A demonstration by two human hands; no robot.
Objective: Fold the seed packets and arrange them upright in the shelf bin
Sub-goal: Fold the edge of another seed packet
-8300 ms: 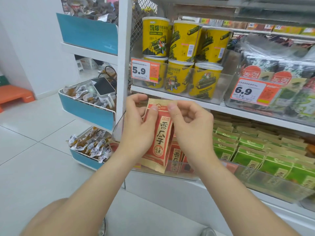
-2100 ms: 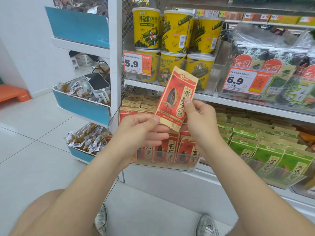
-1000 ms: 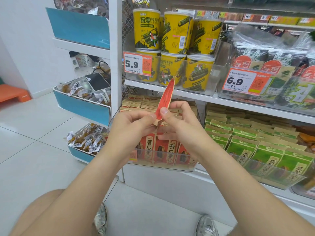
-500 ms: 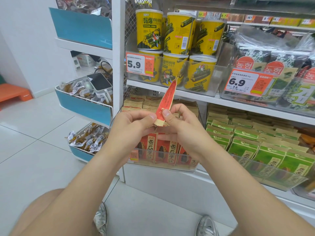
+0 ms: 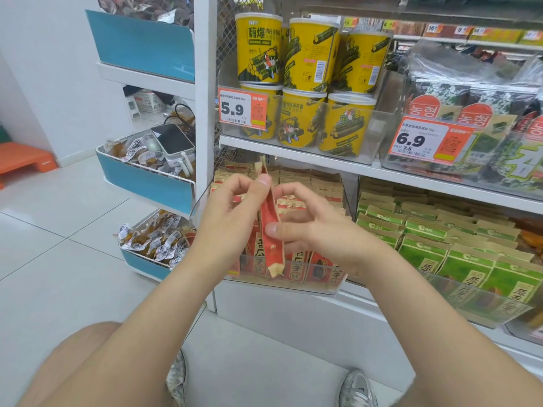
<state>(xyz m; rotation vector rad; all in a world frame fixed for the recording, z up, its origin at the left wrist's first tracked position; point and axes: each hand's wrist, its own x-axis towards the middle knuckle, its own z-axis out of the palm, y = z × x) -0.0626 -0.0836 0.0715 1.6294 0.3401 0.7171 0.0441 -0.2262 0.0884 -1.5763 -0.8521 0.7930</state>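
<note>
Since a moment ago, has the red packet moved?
Yes, downward: the red packet, whose top earlier overlapped the yellow cans, now lies below the shelf edge.

packet (image 5: 269, 218) before bin (image 5: 293, 284), cans (image 5: 302, 54) (stacked) above

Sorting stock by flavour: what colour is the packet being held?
The packet is red with tan paper ends, best seen in the head view.

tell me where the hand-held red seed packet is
Head view, near centre: the red seed packet is pinched upright by the left hand near its top and the right hand lower, in front of the clear shelf bin.
</note>
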